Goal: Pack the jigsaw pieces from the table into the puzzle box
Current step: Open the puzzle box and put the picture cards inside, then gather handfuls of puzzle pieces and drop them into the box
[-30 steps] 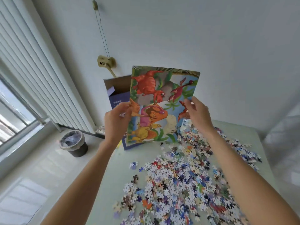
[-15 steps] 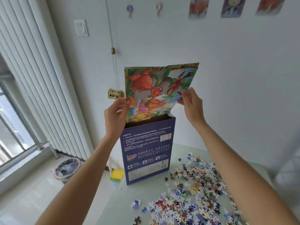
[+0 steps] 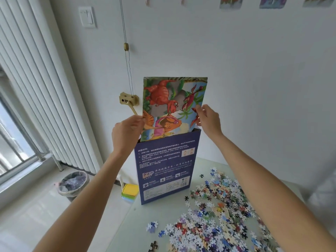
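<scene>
Colourful loose jigsaw pieces (image 3: 223, 215) all on near-right pale table (image 3: 145, 224); dinosaur picture sheet (image 3: 172, 106) half inside upright blue cardboard puzzle box (image 3: 163, 170), edges pinched by left hand (image 3: 127, 131) and right hand (image 3: 209, 119).

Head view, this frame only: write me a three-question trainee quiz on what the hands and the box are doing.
1. True or false: the dinosaur picture sheet is fully inside the blue puzzle box.
2. Which hand holds the sheet's left edge? A) left hand B) right hand C) neither
3. Fill in: the loose jigsaw pieces lie on the ____.

Key
1. False: its lower end is in the upright box's open top, and most of it sticks out above.
2. A: the left hand pinches the left edge, the right hand the right edge.
3. Table, right of the box.
</scene>
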Available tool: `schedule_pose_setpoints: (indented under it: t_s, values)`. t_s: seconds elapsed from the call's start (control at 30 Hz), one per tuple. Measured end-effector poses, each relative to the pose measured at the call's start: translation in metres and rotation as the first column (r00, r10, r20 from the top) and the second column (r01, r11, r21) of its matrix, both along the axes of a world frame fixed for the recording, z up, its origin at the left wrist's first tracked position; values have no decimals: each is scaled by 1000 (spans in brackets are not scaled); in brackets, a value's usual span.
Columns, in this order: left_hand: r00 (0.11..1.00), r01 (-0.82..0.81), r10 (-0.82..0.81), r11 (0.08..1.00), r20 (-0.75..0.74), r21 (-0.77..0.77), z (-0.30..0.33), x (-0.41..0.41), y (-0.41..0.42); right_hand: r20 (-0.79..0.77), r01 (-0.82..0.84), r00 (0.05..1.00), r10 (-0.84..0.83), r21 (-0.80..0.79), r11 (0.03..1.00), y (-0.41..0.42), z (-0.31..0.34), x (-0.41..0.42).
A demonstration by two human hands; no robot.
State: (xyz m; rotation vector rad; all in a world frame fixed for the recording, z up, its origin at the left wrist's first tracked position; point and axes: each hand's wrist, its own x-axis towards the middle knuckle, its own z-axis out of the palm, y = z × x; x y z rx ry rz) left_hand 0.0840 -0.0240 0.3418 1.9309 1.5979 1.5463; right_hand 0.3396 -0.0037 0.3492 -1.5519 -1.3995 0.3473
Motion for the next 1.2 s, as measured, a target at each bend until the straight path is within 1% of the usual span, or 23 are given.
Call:
schedule_pose_setpoints:
  t_s: [0.13, 0.2, 0.27, 0.33, 0.4, 0.5, 0.57, 0.63, 0.7, 0.77, 0.83, 0.9, 0.93, 1.0, 1.03, 1.1, 1.17, 1.2]
  values:
    - [991, 7, -10, 1000, -135, -26, -14, -4, 8, 43, -1, 999, 6, -118, 993, 9, -16, 2]
    - [985, 15, -17, 1000, -173, -12, -25, -10, 13, 48, -16, 999, 23, -138, 990, 10, -24, 2]
    - [973, -26, 26, 1000, -230, 4, -34, -14, 15, 41, -41, 998, 48, -147, 988, 10, -32, 2]
    - [965, -56, 59, 998, -255, 20, -39, -16, 16, 26, -55, 998, 59, -157, 986, 11, -39, 2]
    - [970, -38, 35, 999, -239, -5, -42, -15, 16, 38, -53, 997, 59, -149, 987, 11, -43, 3]
    - [962, -22, 6, 998, -274, -56, -51, -15, 18, 119, -51, 991, 67, -137, 989, 10, -47, 2]
    - [940, -7, -16, 998, -339, -64, -56, -15, 20, 239, -65, 967, 90, -112, 992, 8, -50, 1]
    - [906, 19, -37, 999, -421, -49, -61, -14, 19, 406, -81, 908, 101, -66, 995, 4, -55, -1]
    - [878, 35, -36, 999, -478, -12, -64, -14, 16, 571, -97, 817, 83, -6, 995, -1, -61, -2]
    - [862, 42, -17, 998, -506, 38, -65, -14, 12, 682, -119, 730, 37, 74, 990, -10, -62, -4]
    - [840, 67, 8, 991, -542, 118, -64, -12, 7, 797, -170, 603, -22, 156, 973, -19, -62, -8]
    - [817, 137, 18, 965, -577, 224, -63, -6, -3, 871, -216, 488, -66, 194, 957, -33, -65, -13]
    - [807, 193, -6, 948, -591, 254, -62, -2, -10, 884, -225, 462, -66, 189, 956, -42, -67, -16]
    - [785, 309, -94, 916, -613, 256, -64, 9, -29, 885, -207, 463, -59, 172, 963, -68, -79, -25]
    - [770, 371, -169, 903, -616, 216, -70, 15, -40, 877, -171, 479, -41, 140, 975, -85, -90, -29]
    - [746, 459, -323, 883, -582, 99, -80, 25, -60, 846, -111, 532, 12, 56, 992, -115, -113, -32]
    - [749, 488, -436, 872, -498, -30, -94, 32, -78, 790, -38, 611, 53, -37, 999, -146, -139, -31]
    - [745, 491, -487, 863, -456, -120, -107, 35, -91, 750, 13, 657, 73, -108, 994, -169, -157, -31]
